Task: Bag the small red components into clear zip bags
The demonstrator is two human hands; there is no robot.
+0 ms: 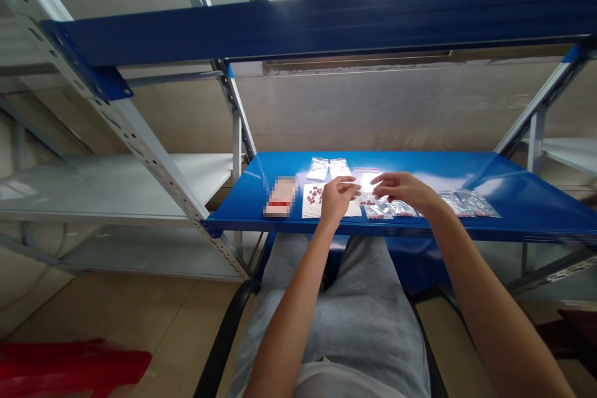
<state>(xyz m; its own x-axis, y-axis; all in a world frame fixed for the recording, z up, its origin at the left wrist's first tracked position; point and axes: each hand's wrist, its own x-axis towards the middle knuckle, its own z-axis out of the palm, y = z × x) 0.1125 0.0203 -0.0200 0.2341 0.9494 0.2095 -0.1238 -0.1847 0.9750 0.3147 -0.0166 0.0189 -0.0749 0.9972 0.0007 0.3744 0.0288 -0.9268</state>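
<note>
Clear bag is between my two hands over the blue worktop, with red beads at its near end. Filled bags lie rightward. My left hand hides part of the white sheet; whether it grips, I cannot tell. My right hand is half open. The bag's long axis runs away from me.

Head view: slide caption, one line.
Left hand and right hand on either side of a clear bag over a blue shelf, near loose red pieces on a white sheet.
</note>
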